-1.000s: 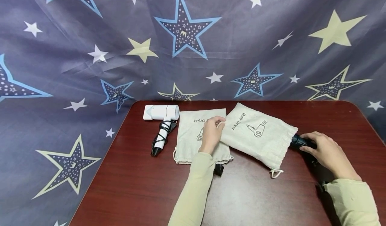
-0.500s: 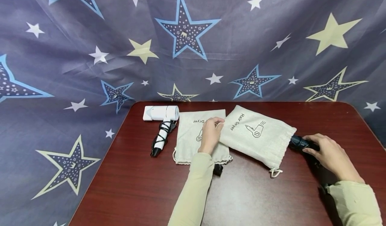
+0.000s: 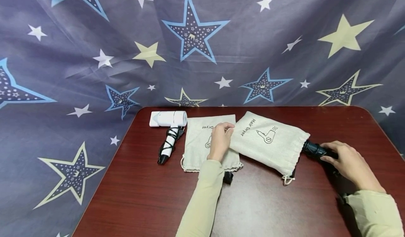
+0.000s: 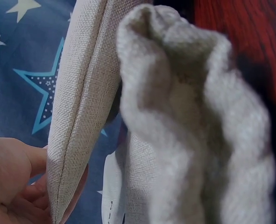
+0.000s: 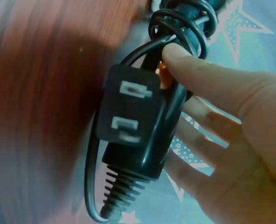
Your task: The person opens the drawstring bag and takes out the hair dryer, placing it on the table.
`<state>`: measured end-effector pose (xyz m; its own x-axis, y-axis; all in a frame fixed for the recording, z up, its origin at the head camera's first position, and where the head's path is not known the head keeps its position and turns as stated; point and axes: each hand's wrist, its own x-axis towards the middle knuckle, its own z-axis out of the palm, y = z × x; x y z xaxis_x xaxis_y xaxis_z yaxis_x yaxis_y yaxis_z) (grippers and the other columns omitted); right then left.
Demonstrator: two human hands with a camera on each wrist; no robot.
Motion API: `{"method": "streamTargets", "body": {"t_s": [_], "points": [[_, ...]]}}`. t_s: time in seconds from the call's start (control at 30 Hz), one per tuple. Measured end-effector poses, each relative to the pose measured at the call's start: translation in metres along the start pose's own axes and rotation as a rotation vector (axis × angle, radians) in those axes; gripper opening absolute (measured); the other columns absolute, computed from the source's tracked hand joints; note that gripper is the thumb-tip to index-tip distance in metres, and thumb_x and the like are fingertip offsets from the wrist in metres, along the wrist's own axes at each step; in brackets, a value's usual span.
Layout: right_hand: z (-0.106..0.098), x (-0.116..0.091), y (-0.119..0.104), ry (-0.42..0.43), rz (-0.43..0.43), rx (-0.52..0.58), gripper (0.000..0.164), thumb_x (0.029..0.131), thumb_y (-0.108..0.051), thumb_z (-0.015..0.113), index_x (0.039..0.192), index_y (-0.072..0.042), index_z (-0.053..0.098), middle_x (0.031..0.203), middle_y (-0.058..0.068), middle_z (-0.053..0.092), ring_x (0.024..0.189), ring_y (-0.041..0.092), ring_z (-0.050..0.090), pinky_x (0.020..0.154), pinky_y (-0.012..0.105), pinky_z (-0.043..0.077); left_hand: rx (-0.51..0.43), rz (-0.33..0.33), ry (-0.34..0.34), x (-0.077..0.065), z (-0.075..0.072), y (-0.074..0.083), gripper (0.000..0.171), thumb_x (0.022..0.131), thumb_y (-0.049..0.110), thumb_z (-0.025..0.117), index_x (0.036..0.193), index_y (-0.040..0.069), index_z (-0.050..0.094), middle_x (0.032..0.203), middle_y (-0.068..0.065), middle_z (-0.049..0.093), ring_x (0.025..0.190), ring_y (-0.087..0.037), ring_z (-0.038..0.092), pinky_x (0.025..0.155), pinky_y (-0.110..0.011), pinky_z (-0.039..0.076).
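Observation:
My left hand (image 3: 219, 142) pinches the bottom corner of a cream drawstring bag (image 3: 269, 142) printed "Hair Dryer". The left wrist view shows its seamed edge (image 4: 79, 112) between thumb and fingers. On the right, my right hand (image 3: 351, 165) grips the dark handle (image 3: 313, 149) of a hair dryer, which sticks out of that bag's gathered mouth; the rest is hidden inside. Black cord (image 5: 180, 23) winds round this handle, and a two-pin plug (image 5: 123, 105) lies against it in the right wrist view.
A second cream bag (image 3: 194, 152) lies under my left hand, a black end (image 3: 227, 178) poking from its mouth. To its left rests a white hair dryer (image 3: 167, 118) with black cord round its handle. A star-patterned cloth (image 3: 221, 75) hangs behind the table (image 3: 133, 194).
My right hand has shifted slightly right with the handle, and a bit more of it shows outside the bag. The left hand stays at the bag's corner.

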<state>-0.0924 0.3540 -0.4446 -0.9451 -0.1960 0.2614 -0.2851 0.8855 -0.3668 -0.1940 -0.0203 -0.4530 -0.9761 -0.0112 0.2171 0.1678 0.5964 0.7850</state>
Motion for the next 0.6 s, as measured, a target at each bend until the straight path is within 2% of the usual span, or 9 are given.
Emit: {"method": "streamTargets", "body": {"t_s": [0.17,0.33,0.47,0.6], "points": [[0.0005,-0.0006,0.0023,0.032,-0.027,0.004,0.038,0.072,0.0,0.082,0.106,0.005,0.067,0.103,0.028,0.066,0.097,0.049,0.061,0.076,0.058,0.045,-0.003,0.003,0.001,0.0014,-0.0006,-0.0032,0.013,0.093,0.009,0.067,0.102,0.013,0.077,0.095,-0.003,0.07,0.083,-0.015,0.064,0.076,-0.029,0.052],[-0.0002,-0.0008,0.0016,0.029,-0.019,-0.005,0.037,0.071,0.001,0.082,0.104,0.007,0.067,0.101,0.029,0.066,0.094,0.048,0.061,0.074,0.059,0.045,-0.013,-0.014,0.003,0.0005,0.0009,-0.0023,0.013,0.094,0.01,0.067,0.102,0.014,0.076,0.098,-0.002,0.07,0.085,-0.015,0.064,0.077,-0.029,0.053],[-0.0002,-0.0013,0.0,0.008,-0.016,-0.007,0.036,0.071,0.003,0.081,0.104,0.009,0.066,0.101,0.03,0.065,0.094,0.049,0.061,0.075,0.059,0.045,-0.014,-0.007,0.005,-0.0008,0.0024,-0.0005,0.014,0.093,0.01,0.067,0.104,0.013,0.076,0.101,-0.003,0.072,0.088,-0.017,0.066,0.08,-0.031,0.053],[-0.0007,-0.0003,-0.0036,-0.042,-0.007,0.008,0.037,0.075,0.003,0.077,0.109,0.011,0.063,0.107,0.032,0.062,0.099,0.049,0.058,0.079,0.058,0.044,-0.016,-0.017,0.013,-0.0019,0.0023,-0.0007,0.021,0.093,0.011,0.067,0.113,0.009,0.072,0.099,-0.006,0.073,0.089,-0.019,0.068,0.083,-0.033,0.054]]}}
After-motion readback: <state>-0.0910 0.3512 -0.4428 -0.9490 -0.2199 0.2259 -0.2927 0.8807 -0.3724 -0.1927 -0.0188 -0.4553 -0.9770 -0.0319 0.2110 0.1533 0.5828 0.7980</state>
